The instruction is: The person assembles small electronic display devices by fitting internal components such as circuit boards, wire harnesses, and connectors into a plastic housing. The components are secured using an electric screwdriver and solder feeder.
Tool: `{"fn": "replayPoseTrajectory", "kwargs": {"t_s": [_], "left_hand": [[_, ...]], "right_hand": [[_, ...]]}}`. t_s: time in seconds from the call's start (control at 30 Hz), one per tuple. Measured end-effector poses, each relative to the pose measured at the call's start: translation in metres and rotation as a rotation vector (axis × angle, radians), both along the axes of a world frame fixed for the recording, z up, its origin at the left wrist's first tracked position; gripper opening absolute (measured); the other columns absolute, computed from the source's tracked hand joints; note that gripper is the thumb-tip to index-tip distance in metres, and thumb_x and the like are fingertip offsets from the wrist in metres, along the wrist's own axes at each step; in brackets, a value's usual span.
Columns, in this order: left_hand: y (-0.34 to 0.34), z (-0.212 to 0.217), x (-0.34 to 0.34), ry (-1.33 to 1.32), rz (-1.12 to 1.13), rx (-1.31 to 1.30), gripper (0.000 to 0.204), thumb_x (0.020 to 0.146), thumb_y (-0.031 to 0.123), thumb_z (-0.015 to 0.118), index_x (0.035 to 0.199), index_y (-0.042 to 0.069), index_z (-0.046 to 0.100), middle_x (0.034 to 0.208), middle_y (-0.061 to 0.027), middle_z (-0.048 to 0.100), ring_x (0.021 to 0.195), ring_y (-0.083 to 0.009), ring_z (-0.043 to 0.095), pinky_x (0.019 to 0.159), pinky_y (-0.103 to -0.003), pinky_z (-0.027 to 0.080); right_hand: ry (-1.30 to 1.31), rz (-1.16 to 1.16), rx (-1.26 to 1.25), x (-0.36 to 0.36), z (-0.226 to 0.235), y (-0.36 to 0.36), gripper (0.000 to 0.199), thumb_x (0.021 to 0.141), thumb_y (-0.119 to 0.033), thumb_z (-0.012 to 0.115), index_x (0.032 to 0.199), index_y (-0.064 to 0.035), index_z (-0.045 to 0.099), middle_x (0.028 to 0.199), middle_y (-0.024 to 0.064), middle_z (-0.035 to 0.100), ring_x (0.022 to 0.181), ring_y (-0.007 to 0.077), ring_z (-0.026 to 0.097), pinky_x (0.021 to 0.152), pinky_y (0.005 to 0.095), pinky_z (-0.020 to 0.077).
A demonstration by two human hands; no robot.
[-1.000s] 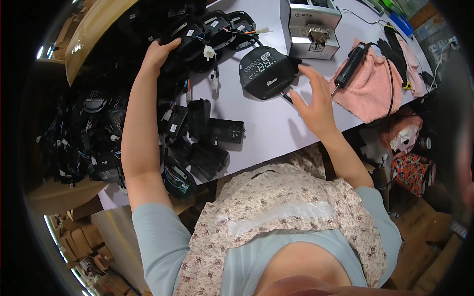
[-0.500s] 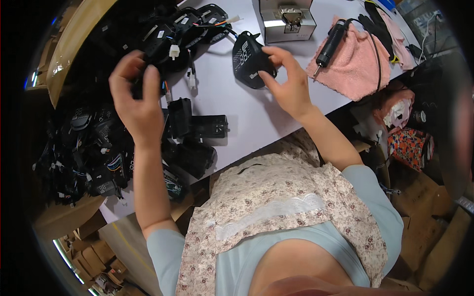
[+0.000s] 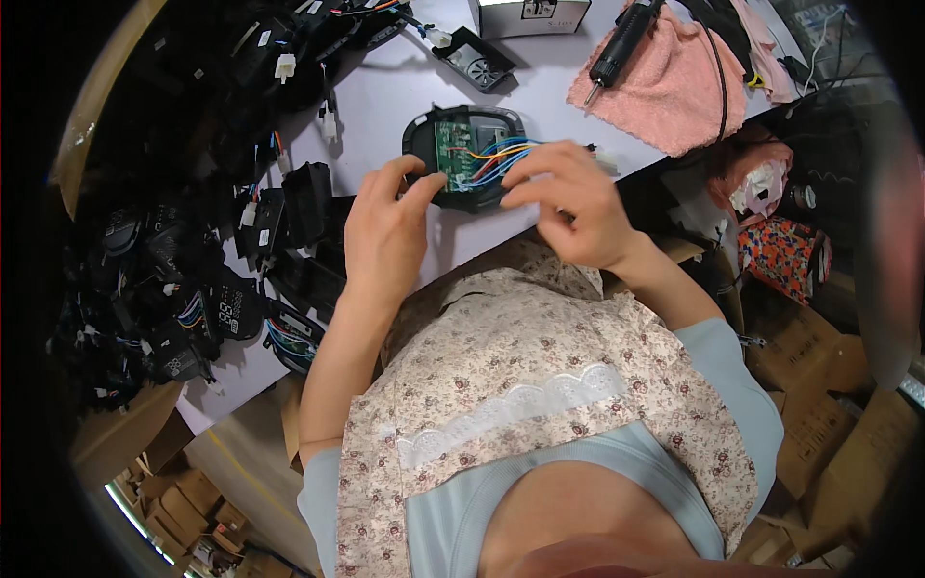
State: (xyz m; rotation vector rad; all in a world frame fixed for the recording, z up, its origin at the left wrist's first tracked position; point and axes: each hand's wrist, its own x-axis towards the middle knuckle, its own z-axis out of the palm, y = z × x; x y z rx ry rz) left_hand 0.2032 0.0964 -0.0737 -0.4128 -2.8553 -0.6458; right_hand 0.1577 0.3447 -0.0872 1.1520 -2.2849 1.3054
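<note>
A black display housing [image 3: 421,132] lies on the table with its inner side up, showing a green circuit board [image 3: 453,144]. My left hand [image 3: 390,217] holds its left edge, thumb over the rim beside the board. Blue, yellow and red wires [image 3: 491,162] run from the board to the right, and white connectors [image 3: 605,162] show beyond my right hand [image 3: 573,204]. That hand is bent over the wires with its fingers curled on them; its fingertips are partly hidden. A black cover with a round grille [image 3: 477,67] rests just behind the housing.
At the right lies a black electric screwdriver [image 3: 624,46] on a pink cloth [image 3: 665,91]. A silver-white box [image 3: 535,17] stands at the back. Black housings with wires are heaped at the left [image 3: 173,279], and black plastic cases [image 3: 308,207] lie near my left forearm.
The housing that my right hand held display face up now lies turned over, board showing. My left hand has come right from the black parts to its edge. My right hand has moved onto the wires.
</note>
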Motion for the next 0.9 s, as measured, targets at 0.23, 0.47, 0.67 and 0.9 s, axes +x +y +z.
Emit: {"fn": "replayPoseTrajectory", "kwargs": {"t_s": [0.23,0.47,0.67,0.9], "left_hand": [[0.01,0.012,-0.005,-0.019,-0.111,-0.031,0.026,0.078,-0.007,0.068,0.1,0.006,0.073,0.105,-0.0062,0.07,0.094,-0.0297,0.065,0.082,-0.039,0.055],[0.033,0.003,0.014,0.034,-0.28,-0.054,0.022,0.074,0.006,0.08,0.095,0.011,0.073,0.089,-0.0025,0.063,0.084,-0.0249,0.059,0.074,-0.038,0.049],[0.039,-0.011,0.015,-0.029,-0.264,0.032,0.021,0.075,0.006,0.079,0.095,0.009,0.072,0.087,-0.0058,0.059,0.085,-0.0268,0.06,0.074,-0.04,0.05],[0.052,-0.004,-0.002,-0.131,-0.089,0.295,0.028,0.083,0.021,0.082,0.102,0.005,0.069,0.09,-0.0106,0.063,0.076,-0.0304,0.064,0.068,-0.04,0.051]], "right_hand": [[0.092,-0.281,0.076,-0.067,-0.001,0.0,0.02,0.082,-0.008,0.067,0.101,-0.0069,0.07,0.105,0.0104,0.069,0.099,0.0328,0.064,0.09,0.0431,0.0501],[-0.049,-0.426,0.526,-0.104,-0.025,-0.038,0.04,0.086,-0.035,0.073,0.116,-0.009,0.068,0.113,0.0118,0.066,0.109,0.0353,0.064,0.093,0.0443,0.0535],[0.226,-0.397,0.198,-0.102,-0.01,-0.013,0.029,0.089,-0.029,0.069,0.107,-0.0071,0.068,0.096,0.0069,0.065,0.089,0.0241,0.066,0.079,0.0388,0.054],[-0.626,0.047,-0.167,-0.067,0.037,0.096,0.025,0.095,-0.021,0.057,0.111,-0.0025,0.06,0.098,-0.0025,0.057,0.091,0.0078,0.052,0.082,0.0269,0.044]]}}
